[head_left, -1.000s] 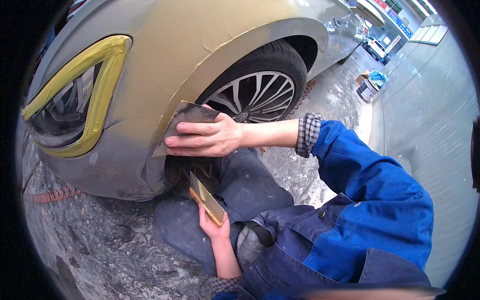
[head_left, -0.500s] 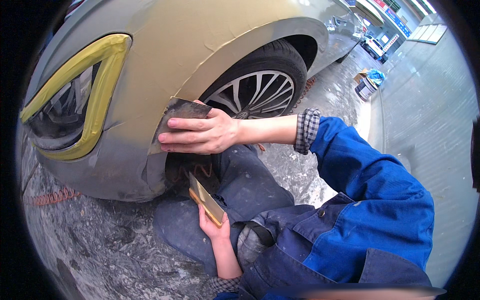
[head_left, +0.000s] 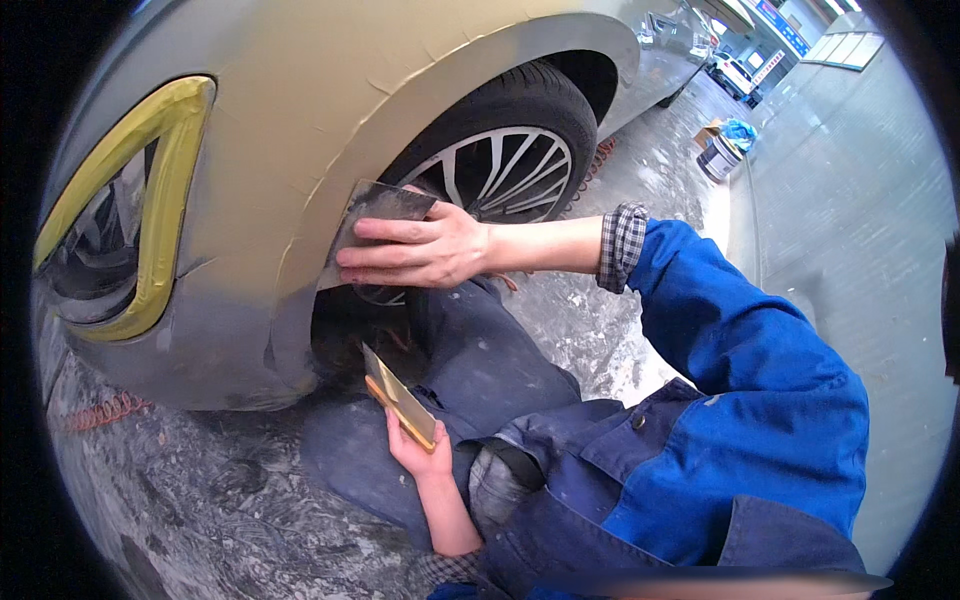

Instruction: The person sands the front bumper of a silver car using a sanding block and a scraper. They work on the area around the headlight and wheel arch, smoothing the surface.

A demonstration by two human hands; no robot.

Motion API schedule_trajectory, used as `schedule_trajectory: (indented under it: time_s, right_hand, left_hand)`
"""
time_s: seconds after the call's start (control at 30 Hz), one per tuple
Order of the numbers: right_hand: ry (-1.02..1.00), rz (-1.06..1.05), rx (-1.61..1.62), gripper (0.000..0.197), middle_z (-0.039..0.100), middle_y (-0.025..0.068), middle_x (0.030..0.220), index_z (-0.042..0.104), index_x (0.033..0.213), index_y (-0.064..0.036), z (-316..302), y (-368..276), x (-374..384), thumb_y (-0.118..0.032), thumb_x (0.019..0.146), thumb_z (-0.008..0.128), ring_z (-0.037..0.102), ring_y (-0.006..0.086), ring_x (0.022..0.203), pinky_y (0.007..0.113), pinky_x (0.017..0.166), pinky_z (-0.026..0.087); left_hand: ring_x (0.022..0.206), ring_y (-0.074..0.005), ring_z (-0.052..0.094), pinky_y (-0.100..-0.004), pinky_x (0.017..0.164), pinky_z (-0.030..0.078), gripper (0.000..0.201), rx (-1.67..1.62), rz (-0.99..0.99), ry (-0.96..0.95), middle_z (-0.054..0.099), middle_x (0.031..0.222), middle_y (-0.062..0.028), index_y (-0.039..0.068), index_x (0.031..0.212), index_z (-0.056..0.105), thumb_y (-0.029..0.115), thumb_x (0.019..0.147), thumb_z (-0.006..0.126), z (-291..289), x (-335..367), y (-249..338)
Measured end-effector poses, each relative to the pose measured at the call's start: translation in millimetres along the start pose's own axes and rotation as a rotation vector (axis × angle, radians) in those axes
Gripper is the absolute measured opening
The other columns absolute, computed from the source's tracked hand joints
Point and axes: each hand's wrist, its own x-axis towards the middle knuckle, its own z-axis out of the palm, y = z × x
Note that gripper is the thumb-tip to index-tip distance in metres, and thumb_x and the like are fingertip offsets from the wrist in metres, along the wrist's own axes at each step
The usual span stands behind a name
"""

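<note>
My right hand lies with its fingers spread over a thin, dark, flexible putty spreader. It presses the spreader against the lower edge of the wheel arch on a car's front fender. Beige filler with raised ridges covers much of the fender. Lower down, near my thigh, my left hand grips a wide putty scraper. This scraper has an orange back edge and a grey blade pointing up toward the bumper. My right thumb is hidden.
Yellow masking tape frames the headlight at left. The wheel sits inside the arch. A coiled red hose lies on the stained floor. Against the wall at right stands a bucket with blue plastic on top; a white car is farther back.
My right hand and the spreader have shifted right across the fender, closer to the wheel. The view has swung slightly, moving the headlight left. My left hand keeps its hold on the scraper.
</note>
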Motion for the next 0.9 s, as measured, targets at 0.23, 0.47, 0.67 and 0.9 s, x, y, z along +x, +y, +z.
schedule_trajectory:
  time_s: [0.23, 0.47, 0.67, 0.9]
  right_hand:
    - [0.151, 0.002, 0.023, 0.044, 0.052, -0.0061, 0.16, 0.067, 0.139, -0.0329, -15.3, 10.0, 4.5, -0.027, 0.096, 0.061, 0.044, 0.0203, 0.151, 0.06, 0.125, 0.027]
    - [0.148, -0.015, 0.085, 0.042, 0.052, -0.0073, 0.16, 0.067, 0.139, -0.0313, -6.7, 19.0, 35.6, -0.025, 0.099, 0.056, 0.045, 0.0181, 0.151, 0.059, 0.124, 0.028]
    - [0.108, -0.001, 0.091, 0.039, 0.051, -0.0076, 0.161, 0.069, 0.135, -0.0302, -4.3, 24.1, 37.2, -0.027, 0.097, 0.059, 0.044, 0.0192, 0.152, 0.059, 0.127, 0.022]
    - [0.109, 0.013, 0.004, 0.041, 0.053, -0.009, 0.159, 0.069, 0.136, -0.033, -4.0, 22.8, 31.5, -0.029, 0.096, 0.061, 0.046, 0.018, 0.15, 0.058, 0.126, 0.026]
  left_hand:
    - [0.061, -0.0109, 0.05, -0.0267, 0.044, 0.033, 0.031, 0.016, -0.037, -0.225, 0.065, 0.098, 0.0045, 0.023, 0.135, 0.06, 0.037, 0.107, 0.058, -19.8, 11.6, 2.4]
    - [0.056, -0.0101, 0.046, -0.0264, 0.044, 0.033, 0.03, 0.023, -0.002, -0.169, 0.062, 0.093, 0.0029, 0.02, 0.133, 0.061, 0.036, 0.109, 0.054, -13.2, 4.6, 1.2]
    - [0.059, -0.0109, 0.051, -0.0273, 0.044, 0.035, 0.031, 0.023, -0.017, -0.246, 0.068, 0.099, 0.0039, 0.022, 0.135, 0.061, 0.038, 0.108, 0.056, -26.2, 10.4, 2.4]
    - [0.047, -0.0089, 0.035, -0.0248, 0.043, 0.03, 0.027, -0.055, -0.006, -0.063, 0.052, 0.082, 0.0004, 0.015, 0.127, 0.062, 0.034, 0.112, 0.049, -1.6, -0.8, 0.1]
